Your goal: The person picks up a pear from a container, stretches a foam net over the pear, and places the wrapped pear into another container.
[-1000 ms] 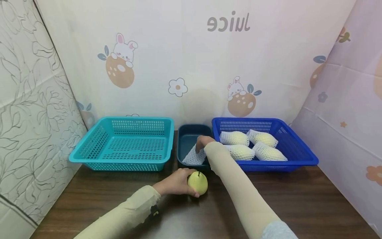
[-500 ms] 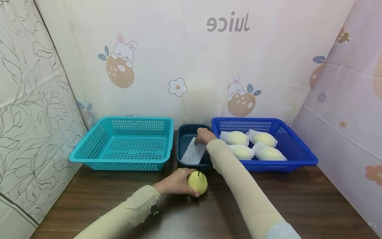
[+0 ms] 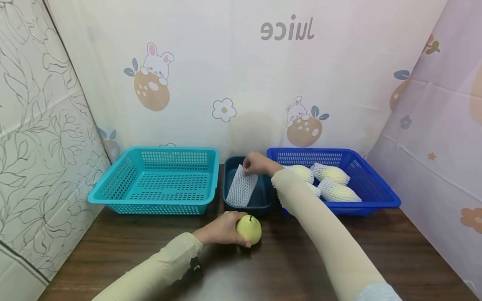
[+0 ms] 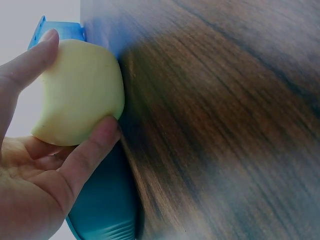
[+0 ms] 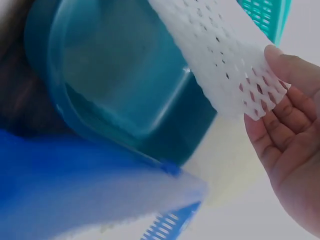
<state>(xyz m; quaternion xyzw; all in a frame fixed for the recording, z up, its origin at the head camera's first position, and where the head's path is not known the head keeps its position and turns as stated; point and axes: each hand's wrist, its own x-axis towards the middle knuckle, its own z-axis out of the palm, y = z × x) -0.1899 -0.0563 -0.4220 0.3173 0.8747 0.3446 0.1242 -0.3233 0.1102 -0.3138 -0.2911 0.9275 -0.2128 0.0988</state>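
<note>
A yellow-green pear (image 3: 249,230) with a short dark stem sits at the front of the table. My left hand (image 3: 222,229) grips it from the left side; in the left wrist view, thumb and fingers wrap the pear (image 4: 82,92). Over the dark teal bin (image 3: 262,196), my right hand (image 3: 257,164) pinches a white foam fruit net (image 3: 241,188) by its upper end. The net hangs slanted, its lower end at the bin's front side. The right wrist view shows thumb and fingers on the edge of this foam fruit net (image 5: 225,60), which looks flat.
Left of the bin stands a turquoise slotted basket (image 3: 171,186). On the right is a blue basket (image 3: 380,192) holding several pears in foam nets (image 3: 339,190), partly hidden by the right forearm. A printed curtain (image 3: 256,83) hangs close behind.
My right hand has risen slightly and moved back, drawing the foam fruit net up and straighter in the bin. The left hand and the pear stay where they were.
</note>
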